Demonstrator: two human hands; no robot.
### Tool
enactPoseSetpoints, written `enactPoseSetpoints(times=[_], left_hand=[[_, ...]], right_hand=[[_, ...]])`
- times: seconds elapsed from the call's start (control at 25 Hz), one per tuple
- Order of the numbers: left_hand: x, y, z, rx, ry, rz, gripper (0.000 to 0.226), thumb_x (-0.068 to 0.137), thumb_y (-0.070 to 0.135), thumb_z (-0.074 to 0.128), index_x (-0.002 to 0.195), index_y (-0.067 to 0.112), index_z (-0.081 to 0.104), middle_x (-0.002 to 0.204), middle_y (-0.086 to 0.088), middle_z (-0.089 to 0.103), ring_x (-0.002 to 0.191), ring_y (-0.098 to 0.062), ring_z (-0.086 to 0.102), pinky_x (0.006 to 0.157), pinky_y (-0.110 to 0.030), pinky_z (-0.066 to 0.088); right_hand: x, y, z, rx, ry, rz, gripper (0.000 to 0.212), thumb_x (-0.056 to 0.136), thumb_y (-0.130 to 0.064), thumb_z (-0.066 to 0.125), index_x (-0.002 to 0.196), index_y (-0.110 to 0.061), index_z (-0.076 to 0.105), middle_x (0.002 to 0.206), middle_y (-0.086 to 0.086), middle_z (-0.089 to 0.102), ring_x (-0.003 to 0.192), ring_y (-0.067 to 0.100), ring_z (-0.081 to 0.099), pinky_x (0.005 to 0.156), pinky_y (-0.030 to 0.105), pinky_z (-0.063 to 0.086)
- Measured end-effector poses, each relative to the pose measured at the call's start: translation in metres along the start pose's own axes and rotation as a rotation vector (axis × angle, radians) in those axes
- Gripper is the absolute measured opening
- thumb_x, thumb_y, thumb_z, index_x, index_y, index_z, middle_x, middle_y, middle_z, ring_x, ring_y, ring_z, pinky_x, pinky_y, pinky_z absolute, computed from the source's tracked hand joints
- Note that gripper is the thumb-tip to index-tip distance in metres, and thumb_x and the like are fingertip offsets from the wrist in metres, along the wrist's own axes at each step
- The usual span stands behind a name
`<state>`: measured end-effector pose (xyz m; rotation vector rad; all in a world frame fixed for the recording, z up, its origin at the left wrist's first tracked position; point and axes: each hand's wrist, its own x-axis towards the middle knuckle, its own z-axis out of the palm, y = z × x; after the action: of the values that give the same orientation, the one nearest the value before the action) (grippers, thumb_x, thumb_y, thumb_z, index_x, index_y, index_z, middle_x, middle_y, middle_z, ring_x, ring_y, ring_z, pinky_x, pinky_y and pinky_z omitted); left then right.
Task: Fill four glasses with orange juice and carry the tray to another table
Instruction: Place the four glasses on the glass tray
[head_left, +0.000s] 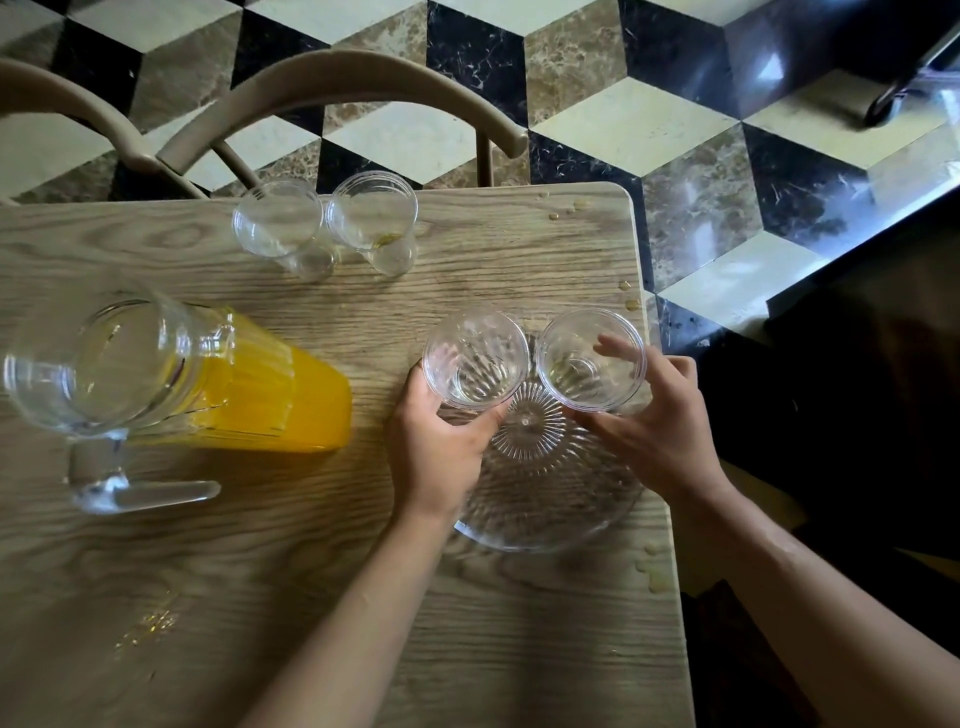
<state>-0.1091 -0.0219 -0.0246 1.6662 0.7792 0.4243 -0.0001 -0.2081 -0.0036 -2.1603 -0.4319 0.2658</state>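
While the juice pitcher (171, 374) waits at mid-left and two glasses (322, 228) stand at upper centre, the left hand (441, 441) and right hand (657, 431) each grip an empty glass over the clear tray (550, 514) at lower right, seemingly grouping them for pouring.

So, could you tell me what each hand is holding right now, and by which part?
The left hand holds one empty glass around its lower side; the right hand holds another glass, fingers over its rim and side.
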Motion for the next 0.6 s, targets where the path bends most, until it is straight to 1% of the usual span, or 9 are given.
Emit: enactPoseSetpoints(times=[0.08, 0.12, 0.24, 0.32, 0.36, 0.44, 0.52, 0.56, 0.6], left_hand=[[-0.0022, 0.0006, 0.0005, 0.004, -0.006, -0.016, 0.062, 0.065, 0.029, 0.092, 0.112, 0.047, 0.057, 0.105, 0.053, 0.063, 0.109, 0.022, 0.061, 0.095, -0.009, 0.047], [-0.0027, -0.0001, 0.0008, -0.003, -0.010, -0.017, 0.064, 0.065, 0.027, 0.092, 0.114, 0.046, 0.056, 0.105, 0.053, 0.063, 0.108, 0.023, 0.061, 0.094, -0.006, 0.046], [-0.0032, -0.0053, 0.0022, -0.015, -0.024, -0.017, 0.073, 0.069, 0.007, 0.093, 0.121, 0.040, 0.054, 0.106, 0.050, 0.065, 0.108, 0.023, 0.061, 0.092, -0.002, 0.045], [-0.0037, -0.0056, 0.0036, -0.035, -0.017, -0.028, 0.078, 0.071, 0.000, 0.092, 0.127, 0.034, 0.051, 0.108, 0.039, 0.070, 0.111, 0.022, 0.060, 0.097, -0.007, 0.045], [-0.0044, -0.0044, 0.0042, -0.043, -0.013, -0.033, 0.078, 0.071, -0.002, 0.091, 0.128, 0.031, 0.050, 0.115, 0.033, 0.067, 0.113, 0.021, 0.059, 0.100, -0.010, 0.045], [-0.0055, -0.0016, 0.0041, -0.042, -0.011, -0.034, 0.077, 0.072, -0.005, 0.090, 0.126, 0.033, 0.050, 0.123, 0.023, 0.060, 0.113, 0.022, 0.058, 0.101, -0.008, 0.043], [-0.0053, -0.0006, 0.0030, -0.017, -0.017, -0.027, 0.079, 0.072, -0.004, 0.090, 0.124, 0.039, 0.049, 0.124, 0.022, 0.059, 0.113, 0.023, 0.058, 0.099, -0.004, 0.042], [-0.0060, -0.0005, 0.0021, -0.011, -0.021, -0.027, 0.079, 0.072, -0.002, 0.091, 0.127, 0.037, 0.049, 0.126, 0.020, 0.060, 0.116, 0.022, 0.058, 0.101, -0.006, 0.043], [-0.0080, -0.0003, -0.0003, -0.010, -0.021, -0.041, 0.080, 0.072, 0.002, 0.092, 0.134, 0.031, 0.051, 0.130, 0.015, 0.062, 0.121, 0.017, 0.057, 0.106, -0.011, 0.044]], right_hand=[[-0.0002, -0.0005, 0.0002, -0.010, -0.004, 0.007, 0.079, 0.062, -0.035, 0.095, 0.133, -0.022, 0.064, 0.120, -0.014, 0.065, 0.110, 0.020, 0.044, 0.099, 0.056, 0.043], [0.0002, -0.0009, 0.0006, -0.015, -0.003, 0.007, 0.079, 0.061, -0.036, 0.094, 0.133, -0.023, 0.064, 0.120, -0.014, 0.066, 0.109, 0.019, 0.043, 0.099, 0.057, 0.042], [0.0003, -0.0027, 0.0014, -0.025, -0.004, 0.007, 0.078, 0.062, -0.038, 0.093, 0.133, -0.023, 0.064, 0.121, -0.011, 0.067, 0.107, 0.019, 0.042, 0.098, 0.059, 0.041], [0.0003, -0.0030, 0.0014, -0.032, -0.005, 0.013, 0.079, 0.062, -0.038, 0.094, 0.134, -0.023, 0.063, 0.122, -0.011, 0.068, 0.108, 0.020, 0.042, 0.098, 0.058, 0.041], [0.0002, -0.0032, 0.0012, -0.035, -0.009, 0.018, 0.080, 0.062, -0.038, 0.094, 0.134, -0.023, 0.063, 0.123, -0.011, 0.067, 0.109, 0.020, 0.042, 0.098, 0.058, 0.041], [-0.0002, -0.0047, 0.0010, -0.039, -0.024, 0.025, 0.080, 0.061, -0.039, 0.093, 0.134, -0.023, 0.063, 0.122, -0.012, 0.067, 0.111, 0.023, 0.043, 0.099, 0.057, 0.041], [-0.0005, -0.0060, -0.0005, -0.049, -0.032, 0.033, 0.078, 0.061, -0.043, 0.090, 0.131, -0.023, 0.063, 0.115, -0.017, 0.063, 0.112, 0.022, 0.042, 0.099, 0.058, 0.042], [-0.0003, -0.0063, -0.0015, -0.061, -0.031, 0.041, 0.079, 0.060, -0.045, 0.089, 0.132, -0.022, 0.063, 0.113, -0.019, 0.060, 0.111, 0.019, 0.041, 0.100, 0.057, 0.042], [-0.0003, -0.0070, -0.0026, -0.080, -0.032, 0.050, 0.083, 0.060, -0.045, 0.089, 0.134, -0.021, 0.061, 0.114, -0.018, 0.059, 0.109, 0.016, 0.040, 0.100, 0.057, 0.042]])
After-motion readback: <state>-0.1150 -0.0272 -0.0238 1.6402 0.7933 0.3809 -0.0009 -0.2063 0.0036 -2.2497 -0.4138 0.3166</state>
